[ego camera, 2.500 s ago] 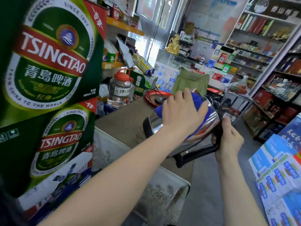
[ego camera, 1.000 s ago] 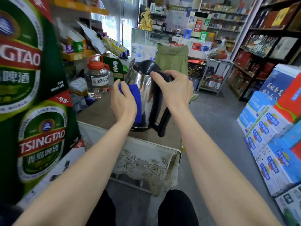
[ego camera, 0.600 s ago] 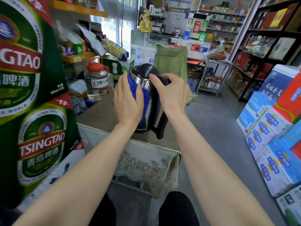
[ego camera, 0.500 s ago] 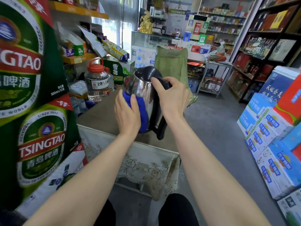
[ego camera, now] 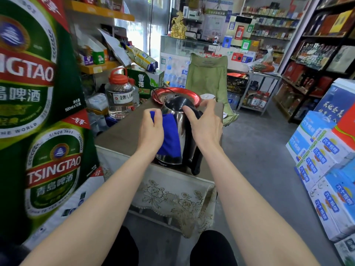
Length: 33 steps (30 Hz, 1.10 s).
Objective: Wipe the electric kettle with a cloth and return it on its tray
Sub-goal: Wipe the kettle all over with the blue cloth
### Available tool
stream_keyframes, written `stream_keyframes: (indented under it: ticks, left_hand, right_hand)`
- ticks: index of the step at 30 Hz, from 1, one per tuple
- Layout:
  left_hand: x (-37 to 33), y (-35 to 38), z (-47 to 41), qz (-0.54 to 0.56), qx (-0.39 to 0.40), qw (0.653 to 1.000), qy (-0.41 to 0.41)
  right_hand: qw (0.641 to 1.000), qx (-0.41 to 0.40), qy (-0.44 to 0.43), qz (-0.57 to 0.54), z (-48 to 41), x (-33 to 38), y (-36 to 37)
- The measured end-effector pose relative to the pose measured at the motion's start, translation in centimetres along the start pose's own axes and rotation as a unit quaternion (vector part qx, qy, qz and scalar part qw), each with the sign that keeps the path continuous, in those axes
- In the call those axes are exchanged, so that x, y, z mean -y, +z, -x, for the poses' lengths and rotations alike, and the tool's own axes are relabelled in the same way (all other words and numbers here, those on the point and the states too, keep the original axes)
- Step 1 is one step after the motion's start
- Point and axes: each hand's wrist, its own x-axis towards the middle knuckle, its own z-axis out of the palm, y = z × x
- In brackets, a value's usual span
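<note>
The steel electric kettle with a black lid and handle stands upright on the brown table, close to its front edge. My left hand presses a blue cloth flat against the kettle's left side. My right hand straddles the top of the black handle, thumb on one side and fairly straight fingers on the other. The red round tray lies behind the kettle at the table's far end, with a black cord running to it.
Stacked green beer crates wall off the left. A clear jar with a red cap stands at the table's left. A green folding chair is behind the table, blue-and-white cartons line the right, grey floor between.
The kettle has come down and stands lower and nearer on the table, uncovering the red tray behind it. My left hand slid the cloth along the kettle's side. My right fingers have straightened.
</note>
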Motion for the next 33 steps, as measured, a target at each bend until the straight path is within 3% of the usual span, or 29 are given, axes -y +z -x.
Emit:
stream_keyframes:
  ticks: [2,8,11,14,17,20,26,29,33]
  left_hand:
    - [-0.3,-0.1,-0.4,0.028,0.003,1.000,0.010]
    - [-3.3,0.6,0.4,0.191,0.043,0.981,0.016]
    - [-4.9,0.9,1.3,0.264,0.090,0.960,-0.005]
    - [-3.7,0.9,2.3,0.145,0.064,0.987,-0.003]
    - [-2.1,2.5,4.7,-0.067,0.131,0.989,-0.036]
    - [-1.7,5.3,6.4,-0.051,0.222,0.972,-0.052]
    - [-3.6,7.5,6.7,0.027,0.164,0.981,-0.099]
    - [-4.1,6.2,6.2,0.033,0.045,0.990,-0.128]
    - [-3.3,2.2,4.2,0.020,-0.066,0.994,-0.084]
  right_hand:
    - [0.999,0.042,-0.008,-0.020,-0.4,-0.2,-0.3]
    - [0.979,0.080,-0.183,-0.033,1.4,0.6,-1.2]
    - [0.971,0.079,-0.071,-0.215,1.0,0.3,-2.4]
    - [0.930,-0.005,0.063,-0.361,0.1,-1.3,-4.1]
    - [0.923,-0.093,0.079,-0.365,-0.3,-2.6,-4.9]
    - [0.939,-0.131,0.081,-0.309,-0.2,-3.6,-5.3]
    - [0.931,-0.219,0.110,-0.271,-0.3,-5.1,-6.4]
    - [0.926,-0.235,0.094,-0.281,0.3,-4.7,-6.8]
    - [0.947,-0.185,0.015,-0.262,1.6,-3.8,-4.8]
